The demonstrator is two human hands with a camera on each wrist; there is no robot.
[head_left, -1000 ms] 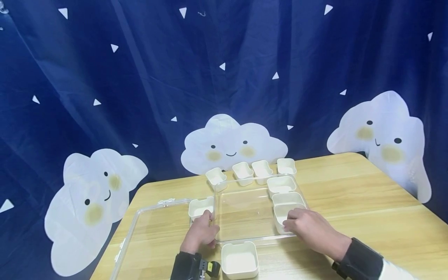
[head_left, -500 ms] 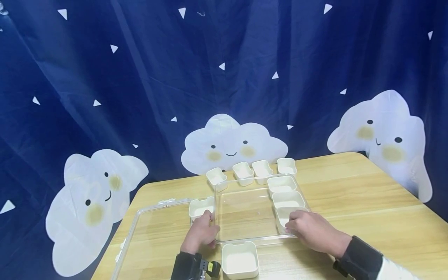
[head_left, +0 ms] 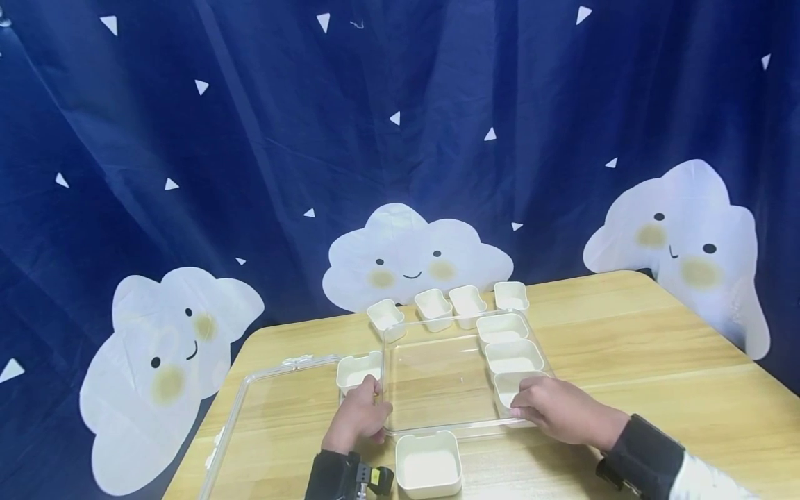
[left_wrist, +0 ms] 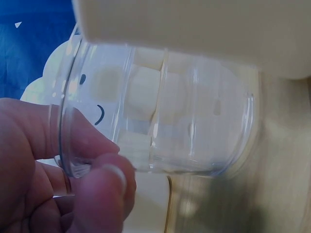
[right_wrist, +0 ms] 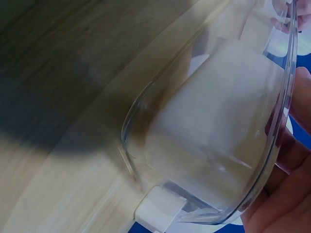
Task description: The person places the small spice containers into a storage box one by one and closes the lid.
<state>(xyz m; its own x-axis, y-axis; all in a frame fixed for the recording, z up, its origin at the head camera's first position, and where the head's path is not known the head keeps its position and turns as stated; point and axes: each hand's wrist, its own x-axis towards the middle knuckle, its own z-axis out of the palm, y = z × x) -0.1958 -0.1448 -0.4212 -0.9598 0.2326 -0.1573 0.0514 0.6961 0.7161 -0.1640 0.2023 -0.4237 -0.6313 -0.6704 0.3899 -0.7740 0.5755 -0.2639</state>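
Note:
A clear plastic box (head_left: 459, 427) stands on the table, with three cream bins lined up along its right side. My left hand (head_left: 359, 417) holds the box's left wall, thumb and fingertips pinching it in the left wrist view. At the near right corner, my right hand (head_left: 565, 410) pinches the nearest bin (head_left: 505, 394) by its edge, that bin sitting down inside the box. Seen from the right wrist, the bin's side (right_wrist: 218, 111) shows through the clear wall. Behind it sit a middle bin (head_left: 514, 357) and a far bin (head_left: 502, 329).
A clear lid (head_left: 250, 378) with white latches lies at the left. One cream bin (head_left: 357, 369) rests beside my left hand, another (head_left: 428, 465) in front of the box. Several more bins (head_left: 433, 309) line the wooden table's (head_left: 625, 333) back edge, before a blue cloud-print curtain (head_left: 437, 139).
The nearest bin has shifted slightly toward me and right, off the middle bin's edge and down into the box's corner, my right hand moving with it. My left hand has stayed on the box.

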